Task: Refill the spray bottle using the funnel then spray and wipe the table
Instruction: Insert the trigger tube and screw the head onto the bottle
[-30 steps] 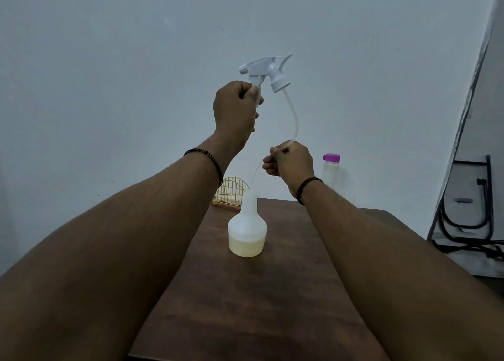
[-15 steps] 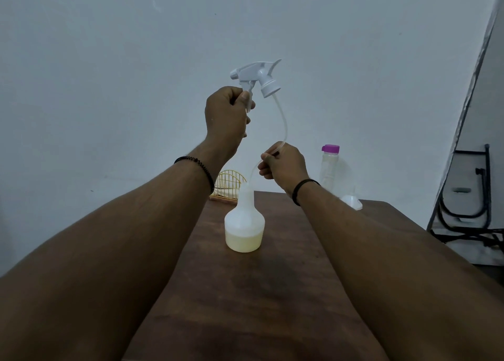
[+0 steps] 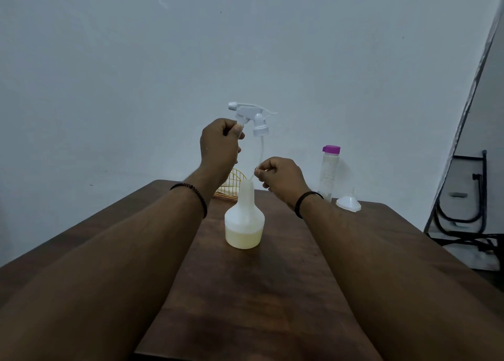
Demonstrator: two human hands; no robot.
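A white bottle (image 3: 244, 221), its lower part filled with pale yellow liquid, stands upright on the brown table (image 3: 272, 292). The left hand (image 3: 219, 145) grips the sprayer (image 3: 251, 115) above it by the trigger. The right hand (image 3: 282, 176) pinches the sprayer's tube (image 3: 260, 153) just over the bottle's neck. A purple-capped bottle (image 3: 329, 170), funnel (image 3: 348, 203) and wire basket (image 3: 231, 185) sit behind.

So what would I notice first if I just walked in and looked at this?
Probably the white trigger sprayer head held up in the air by the left hand, with its thin tube hanging down to the right hand, which pinches it just above the bottle's neck. Next, the white spray bottle standing mid-table, part full of pale yellowish liquid. At the back right stand a purple-capped clear bottle and a white funnel.
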